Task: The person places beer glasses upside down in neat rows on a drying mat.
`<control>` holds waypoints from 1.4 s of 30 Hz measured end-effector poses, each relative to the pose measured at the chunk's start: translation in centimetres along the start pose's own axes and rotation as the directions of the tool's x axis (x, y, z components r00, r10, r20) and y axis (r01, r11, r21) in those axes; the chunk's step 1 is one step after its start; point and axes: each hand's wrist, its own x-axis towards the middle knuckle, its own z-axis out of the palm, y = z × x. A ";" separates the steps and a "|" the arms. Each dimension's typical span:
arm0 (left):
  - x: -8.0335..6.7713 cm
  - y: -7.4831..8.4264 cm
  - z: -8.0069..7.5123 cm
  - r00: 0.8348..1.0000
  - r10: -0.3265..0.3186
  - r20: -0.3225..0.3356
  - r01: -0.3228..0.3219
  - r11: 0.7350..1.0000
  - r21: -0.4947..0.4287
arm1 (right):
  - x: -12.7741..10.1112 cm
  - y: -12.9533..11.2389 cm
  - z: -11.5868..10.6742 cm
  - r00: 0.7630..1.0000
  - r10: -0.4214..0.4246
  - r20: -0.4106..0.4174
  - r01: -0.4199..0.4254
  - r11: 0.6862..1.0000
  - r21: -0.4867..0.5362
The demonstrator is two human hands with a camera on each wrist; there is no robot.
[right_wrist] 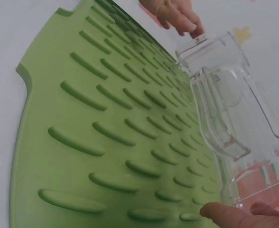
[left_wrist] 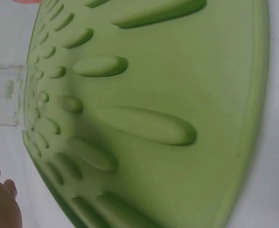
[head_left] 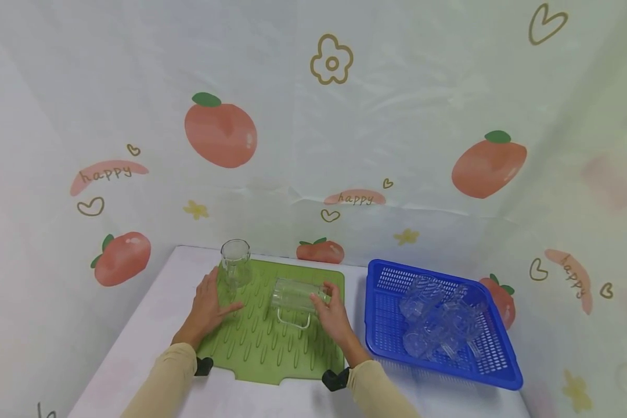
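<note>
My right hand grips a clear glass mug by one end. This mug is tilted on its side over a green ridged mat, its handle pointing toward me. In the right wrist view, my fingertips hold the near end of the glass. A second clear glass mug stands upright at the mat's back left corner. Just in front and left of it, my left hand hovers with fingers extended and thumb spread, holding nothing.
To the right, a blue plastic basket holds several clear glass mugs in a heap. The mat lies on a white-covered table. Behind the table hangs a pale printed cloth.
</note>
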 end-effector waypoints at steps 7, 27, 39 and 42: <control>0.2 0.7 -0.7 0.995 0.047 -0.087 -0.045 0.999 0.024 | 0.0 0.2 0.1 1.000 0.027 0.001 -0.027 1.000 0.009; 2.0 6.2 -0.7 0.938 0.299 -0.179 -0.314 0.947 -0.064 | 0.0 -0.1 0.8 0.995 0.044 0.089 -0.059 0.981 0.183; 1.8 9.6 -0.1 0.952 0.305 -0.009 -0.303 0.942 -0.142 | -0.1 -0.7 1.7 0.993 0.011 0.119 -0.041 0.968 0.247; 1.9 9.8 0.2 0.939 0.345 0.002 -0.341 0.930 -0.138 | -0.2 -0.6 1.9 0.990 0.012 0.139 -0.046 0.969 0.244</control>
